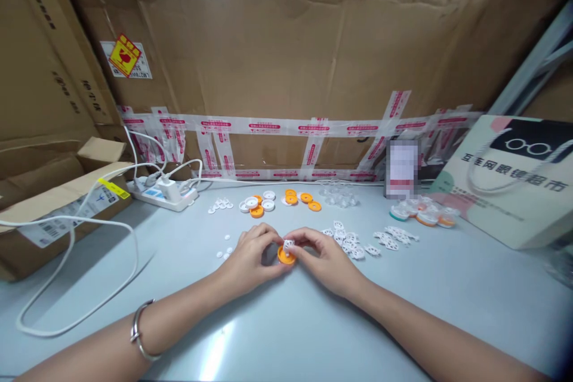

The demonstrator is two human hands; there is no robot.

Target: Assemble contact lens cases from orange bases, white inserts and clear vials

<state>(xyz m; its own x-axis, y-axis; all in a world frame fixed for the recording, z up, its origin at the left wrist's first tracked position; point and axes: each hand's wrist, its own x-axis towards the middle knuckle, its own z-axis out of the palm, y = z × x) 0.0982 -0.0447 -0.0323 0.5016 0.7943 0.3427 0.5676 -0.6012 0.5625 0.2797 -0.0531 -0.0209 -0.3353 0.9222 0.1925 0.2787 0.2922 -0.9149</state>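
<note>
Between my two hands an orange round plastic cap (283,258) is held low over the table. My left hand (253,253) grips its left side between thumb and fingers. My right hand (324,259) pinches a small white lattice-patterned plastic piece (289,245) at the top of the cap; whether it is seated there I cannot tell. More white lattice pieces (351,243) lie just beyond my right hand, with a second group (394,237) farther right. Small white discs (227,249) are scattered beside my left hand.
Orange rings (314,206) and white rings (268,205) lie toward the back, with small white parts (221,205) to their left. Clear plastic pieces (340,194) and capped clear parts (423,212) sit farther right. A power strip (179,198), carton (67,209) and paper bag (505,185) flank them.
</note>
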